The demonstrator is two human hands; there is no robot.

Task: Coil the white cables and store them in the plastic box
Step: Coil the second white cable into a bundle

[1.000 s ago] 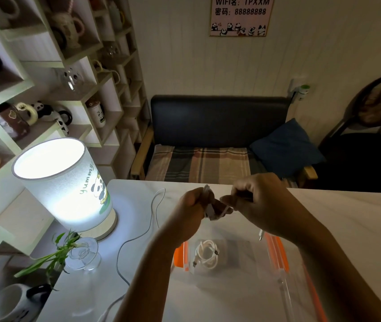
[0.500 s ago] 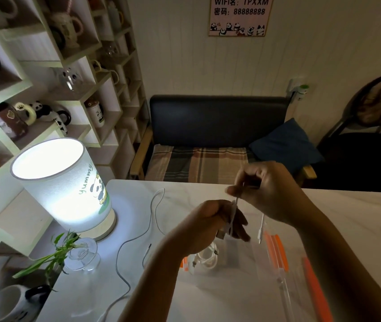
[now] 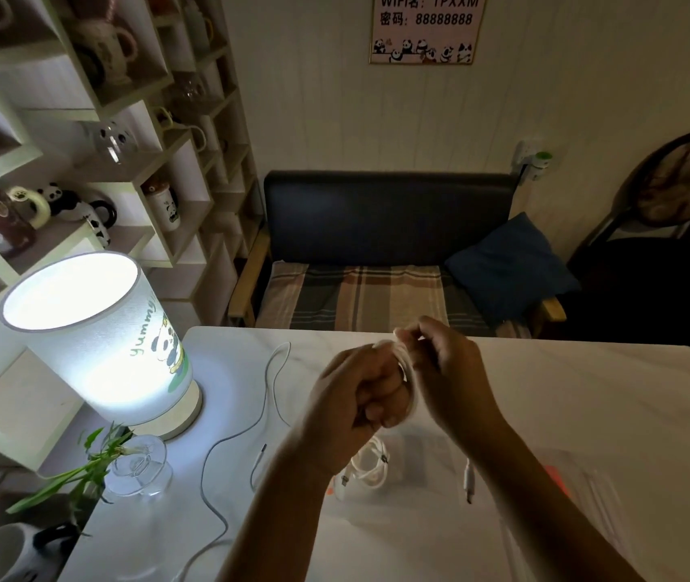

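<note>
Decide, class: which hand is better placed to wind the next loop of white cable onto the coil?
Probably the right hand: it pinches the free cable at the top of the coil, while the left hand is curled round the coil as its anchor.

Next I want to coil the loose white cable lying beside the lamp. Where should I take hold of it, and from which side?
Pinch the loose white cable just behind its free plug end, coming down from above. That end lies flat on the table, apart from the lamp and glass vase, so fingers likely fit there; the rest trails off the near edge.
</note>
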